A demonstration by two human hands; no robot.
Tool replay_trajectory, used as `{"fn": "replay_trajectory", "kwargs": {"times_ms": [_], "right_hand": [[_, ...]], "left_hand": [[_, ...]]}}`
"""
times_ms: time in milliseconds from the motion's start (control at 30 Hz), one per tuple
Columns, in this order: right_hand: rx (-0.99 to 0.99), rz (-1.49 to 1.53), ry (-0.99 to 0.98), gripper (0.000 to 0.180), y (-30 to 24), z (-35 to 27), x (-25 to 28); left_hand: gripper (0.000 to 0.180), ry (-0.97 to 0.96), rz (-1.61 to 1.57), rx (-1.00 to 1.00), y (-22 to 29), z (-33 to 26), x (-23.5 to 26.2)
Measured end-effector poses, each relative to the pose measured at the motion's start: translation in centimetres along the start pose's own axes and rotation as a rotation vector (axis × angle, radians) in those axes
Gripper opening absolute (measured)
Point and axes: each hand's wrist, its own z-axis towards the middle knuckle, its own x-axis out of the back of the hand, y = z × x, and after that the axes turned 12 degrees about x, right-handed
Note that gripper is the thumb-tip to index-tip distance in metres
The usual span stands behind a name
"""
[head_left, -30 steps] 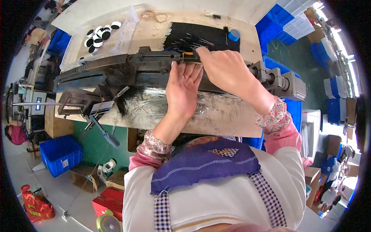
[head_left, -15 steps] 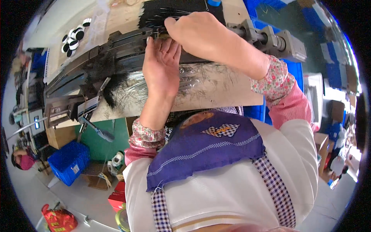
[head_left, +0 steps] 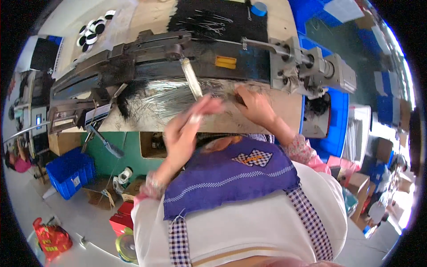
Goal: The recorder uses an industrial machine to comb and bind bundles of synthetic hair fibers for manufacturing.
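Note:
My left hand is over the front part of the bench, its fingers smeared by motion. Its fingertips are close to the lower end of a pale wrapped lever on the dark metal machine; whether they touch it I cannot tell. To the right, my right hand is closed low over the bench, around something dark and blurred at the fingertips that I cannot make out. Between and left of the hands lies a bundle of thin silvery wires. A small yellow block sits on the machine bed.
Thin looped metal pieces lie on a black cloth behind the machine, beside a blue tape roll. Several black-and-white round pieces stand at the back left. A metal spindle unit and blue bins are at the right.
Both hands have come back from the machine toward the bench's front edge; the right has moved right and down. The lever, yellow block and looped pieces now show.

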Motion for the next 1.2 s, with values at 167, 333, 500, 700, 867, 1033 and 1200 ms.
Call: {"fn": "replay_trajectory", "kwargs": {"times_ms": [167, 333, 500, 700, 867, 1033, 1200], "right_hand": [[0.101, 0.102, 0.230, 0.021, -0.8, -1.9, 2.7], [0.099, 0.002, 0.539, 0.008, -1.7, -2.1, 7.3], [-0.049, 0.184, 0.729, 0.004, -1.7, -2.9, 11.3], [0.466, 0.055, 0.229, 0.010, -7.2, 2.0, 13.0], [0.664, 0.062, 0.261, 0.012, -10.5, 6.8, 12.0], [0.556, -0.205, 0.340, 0.016, -3.5, 9.6, 13.4], [0.567, -0.496, 0.159, 0.019, -3.9, 10.4, 11.4]], "left_hand": [[0.076, 1.556, 2.020, 0.008, -1.3, -6.9, 14.1], [0.078, 1.778, 1.213, 0.823, -1.8, -18.6, 25.7], [0.071, 1.725, 1.096, 0.502, -3.7, -14.2, 22.4], [0.052, 0.626, 1.154, -0.166, 2.9, -2.5, 1.4], [0.028, -0.017, 0.598, 0.156, 5.9, 1.2, -0.7], [0.021, 0.318, 0.371, -0.043, 1.8, 2.7, 4.7], [0.016, 0.256, -0.149, 0.180, 1.5, 4.6, -3.5]]}}
